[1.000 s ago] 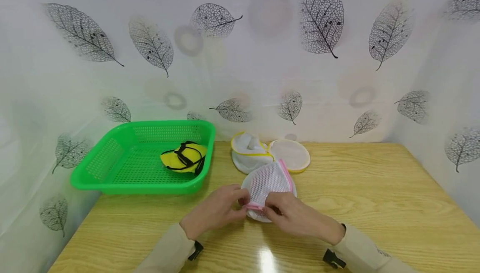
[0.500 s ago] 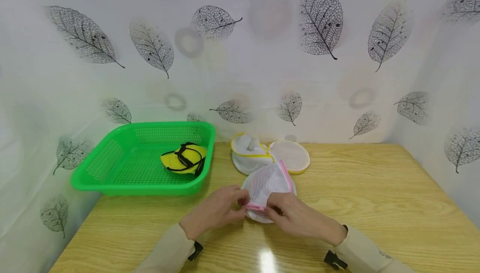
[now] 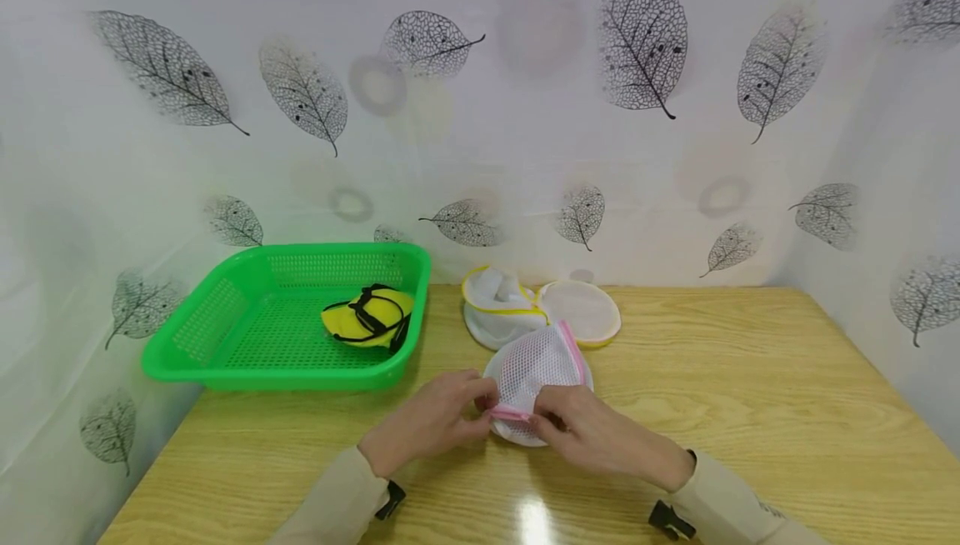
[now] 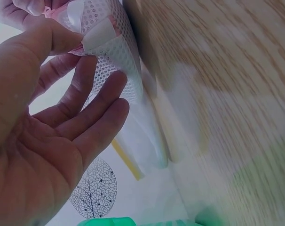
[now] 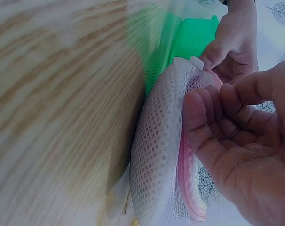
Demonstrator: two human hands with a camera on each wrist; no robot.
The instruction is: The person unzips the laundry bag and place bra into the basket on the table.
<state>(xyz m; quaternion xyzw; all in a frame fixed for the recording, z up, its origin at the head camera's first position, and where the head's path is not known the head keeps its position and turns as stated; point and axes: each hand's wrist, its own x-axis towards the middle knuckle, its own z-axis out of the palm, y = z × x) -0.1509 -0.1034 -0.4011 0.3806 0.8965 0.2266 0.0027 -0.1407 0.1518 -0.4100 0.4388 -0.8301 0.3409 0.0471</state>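
Note:
A white mesh laundry bag [image 3: 528, 366] with a pink zipper [image 5: 185, 165] sits on the table in front of me, its top partly raised. My left hand [image 3: 442, 416] pinches the left end of the zipper edge between thumb and index finger, beside a white tab [image 4: 98, 36]; its other fingers extend loosely in the left wrist view. My right hand [image 3: 588, 428] pinches the pink edge a short way to the right, fingers curled inward. Its fingertips hide the part of the zipper they grip. Whatever lies inside the bag is hidden.
Just behind stands another white bag [image 3: 498, 328] with yellow trim, its round lid [image 3: 581, 312] folded out to the right. At the left, a green plastic basket [image 3: 262, 378] holds a yellow item [image 3: 386, 306] with black straps. A leaf-print curtain [image 3: 525, 137] borders the wooden table [image 3: 750, 395].
My right fingers have shifted very slightly to the right along the pink edge. My left hand, the bag and the other things keep their places.

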